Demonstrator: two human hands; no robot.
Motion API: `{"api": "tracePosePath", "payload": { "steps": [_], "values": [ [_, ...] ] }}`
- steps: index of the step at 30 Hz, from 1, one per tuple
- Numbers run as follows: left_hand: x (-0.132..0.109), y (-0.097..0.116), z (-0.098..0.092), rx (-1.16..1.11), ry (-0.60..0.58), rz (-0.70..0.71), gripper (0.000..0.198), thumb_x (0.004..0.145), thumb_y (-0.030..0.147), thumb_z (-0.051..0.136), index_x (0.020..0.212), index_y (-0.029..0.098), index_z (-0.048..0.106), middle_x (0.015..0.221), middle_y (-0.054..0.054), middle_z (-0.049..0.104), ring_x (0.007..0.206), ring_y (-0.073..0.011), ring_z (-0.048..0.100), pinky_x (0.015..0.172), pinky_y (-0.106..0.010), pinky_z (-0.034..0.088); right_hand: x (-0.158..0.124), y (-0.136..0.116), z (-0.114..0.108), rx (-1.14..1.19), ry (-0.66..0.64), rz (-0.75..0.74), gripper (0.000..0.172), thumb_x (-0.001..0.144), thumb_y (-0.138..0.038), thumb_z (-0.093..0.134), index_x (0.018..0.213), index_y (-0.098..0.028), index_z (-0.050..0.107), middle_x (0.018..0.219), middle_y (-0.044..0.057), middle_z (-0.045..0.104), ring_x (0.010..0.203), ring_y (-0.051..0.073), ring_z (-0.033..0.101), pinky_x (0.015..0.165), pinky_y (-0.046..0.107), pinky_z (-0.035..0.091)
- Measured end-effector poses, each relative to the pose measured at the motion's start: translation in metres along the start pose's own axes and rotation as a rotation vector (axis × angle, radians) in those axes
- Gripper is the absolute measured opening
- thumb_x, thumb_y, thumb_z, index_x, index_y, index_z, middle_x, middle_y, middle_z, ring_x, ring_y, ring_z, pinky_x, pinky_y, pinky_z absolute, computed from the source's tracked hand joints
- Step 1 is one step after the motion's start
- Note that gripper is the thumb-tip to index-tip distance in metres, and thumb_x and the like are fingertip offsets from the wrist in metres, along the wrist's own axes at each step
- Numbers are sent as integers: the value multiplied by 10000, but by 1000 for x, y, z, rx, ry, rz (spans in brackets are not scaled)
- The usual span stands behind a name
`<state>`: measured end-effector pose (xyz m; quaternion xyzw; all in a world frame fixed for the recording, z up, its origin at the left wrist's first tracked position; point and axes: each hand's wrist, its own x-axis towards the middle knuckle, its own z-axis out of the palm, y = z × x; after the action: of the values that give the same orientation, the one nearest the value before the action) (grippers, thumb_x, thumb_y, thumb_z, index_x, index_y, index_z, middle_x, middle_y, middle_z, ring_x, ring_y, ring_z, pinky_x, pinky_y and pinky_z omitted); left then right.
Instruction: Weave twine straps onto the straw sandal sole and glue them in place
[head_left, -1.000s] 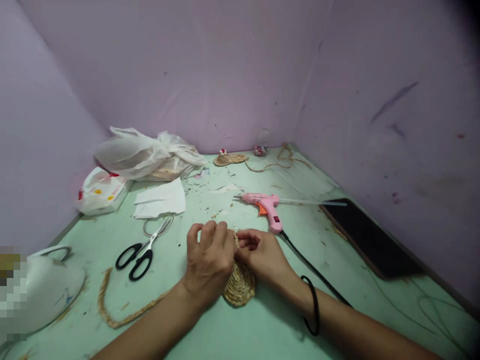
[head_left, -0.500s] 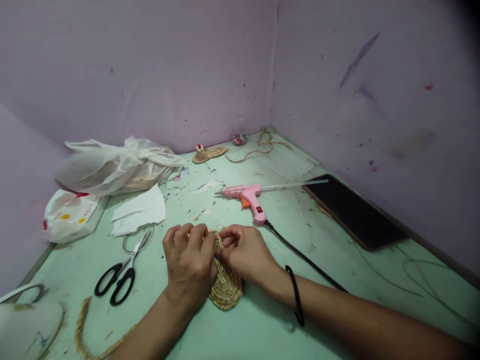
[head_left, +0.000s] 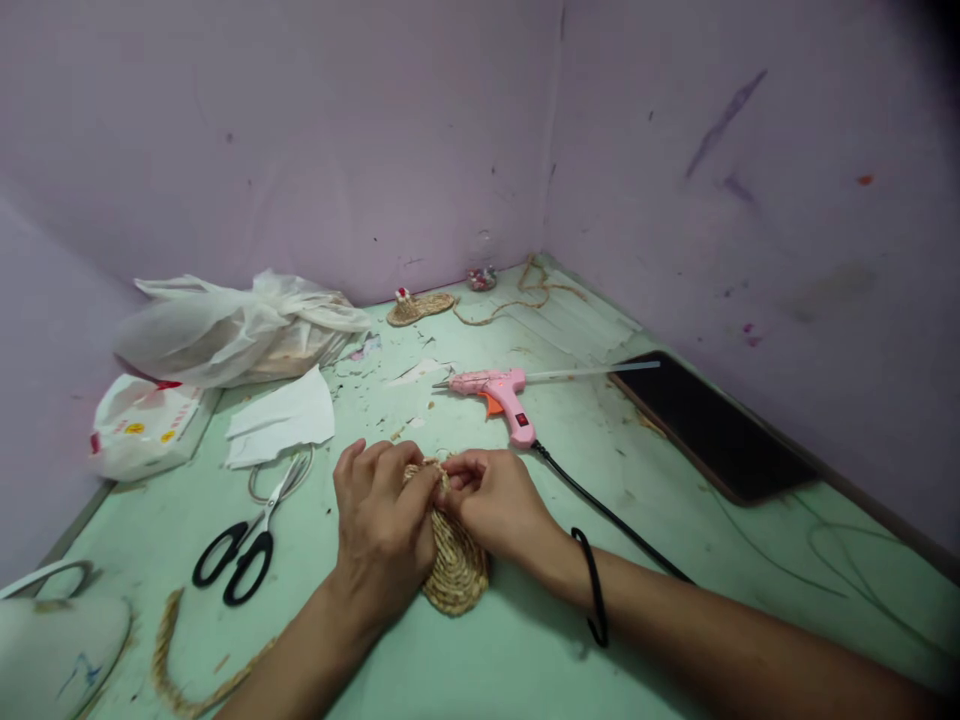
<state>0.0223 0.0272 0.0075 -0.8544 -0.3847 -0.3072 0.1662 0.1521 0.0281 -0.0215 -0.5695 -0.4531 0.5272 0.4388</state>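
Straw piece (head_left: 459,572) in two-handed grip

On the near side of the glue gun (head_left: 487,382), left hand (head_left: 384,520) held it, right hand (head_left: 496,506) pinched its far end, seemingly pressing the edge, detail hidden; steady pressure seemed called for next.

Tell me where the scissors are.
In the head view, the scissors lie left of the left hand, just below the white paper.
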Motion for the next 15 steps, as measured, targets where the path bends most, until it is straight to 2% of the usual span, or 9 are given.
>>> {"api": "tracePosePath", "payload": {
  "steps": [3, 5, 6, 8, 10, 12, 15],
  "values": [
    [-3, -13, -17, 37, 79, -132, 219, 743, 130, 563, 955, 122, 615, 911, -125, 586, 872, -253, 519, 809, -447, 404, 0, -3, -3, 4, 4, 20, 274, 569, -115, 614, 837, -121, 673, 666, 29, 665, 586, 143, 603, 543, 240, 471],
    [-8, -24, -29, 49, 94, -320, 213, 761, 183, 560, 959, 124, 613, 906, -112, 599, 811, -225, 550, 745, -382, 436, -1, -5, -5, 37, 29, 57, 352, 557, -118, 631, 909, -108, 644, 639, 14, 644, 555, 137, 594, 536, 247, 475],
    [-12, -29, -34, 20, 34, -439, 190, 767, 216, 556, 927, 138, 621, 872, -91, 613, 739, -200, 559, 692, -347, 448, -1, -7, -6, 58, 47, 80, 353, 546, -120, 642, 898, -105, 637, 625, 9, 636, 551, 137, 592, 540, 252, 478],
    [-18, -34, -42, -123, -189, -667, 155, 769, 278, 549, 829, 167, 641, 750, -39, 634, 593, -156, 546, 586, -290, 445, -1, -9, -8, 82, 82, 115, 285, 521, -128, 665, 805, -111, 637, 619, 12, 631, 571, 144, 598, 571, 266, 489],
    [-24, -35, -44, -298, -408, -798, 164, 756, 320, 558, 754, 186, 652, 653, -11, 638, 545, -146, 548, 543, -265, 436, -1, -12, -9, 99, 100, 127, 229, 504, -148, 690, 725, -120, 636, 639, 28, 643, 603, 150, 605, 612, 280, 496],
    [-29, -33, -43, -375, -467, -795, 163, 751, 310, 557, 749, 189, 665, 679, -26, 659, 596, -162, 581, 569, -271, 443, -1, -14, -9, 172, 108, 151, 264, 479, -166, 727, 725, -123, 641, 653, 35, 658, 613, 152, 609, 624, 287, 499],
    [-32, -30, -41, -339, -404, -685, 162, 756, 221, 523, 782, 191, 681, 760, -59, 667, 667, -185, 597, 620, -300, 442, -1, -15, -10, 306, 109, 205, 339, 442, -189, 780, 746, -123, 644, 655, 37, 665, 596, 151, 611, 588, 280, 497]
  ]
}}
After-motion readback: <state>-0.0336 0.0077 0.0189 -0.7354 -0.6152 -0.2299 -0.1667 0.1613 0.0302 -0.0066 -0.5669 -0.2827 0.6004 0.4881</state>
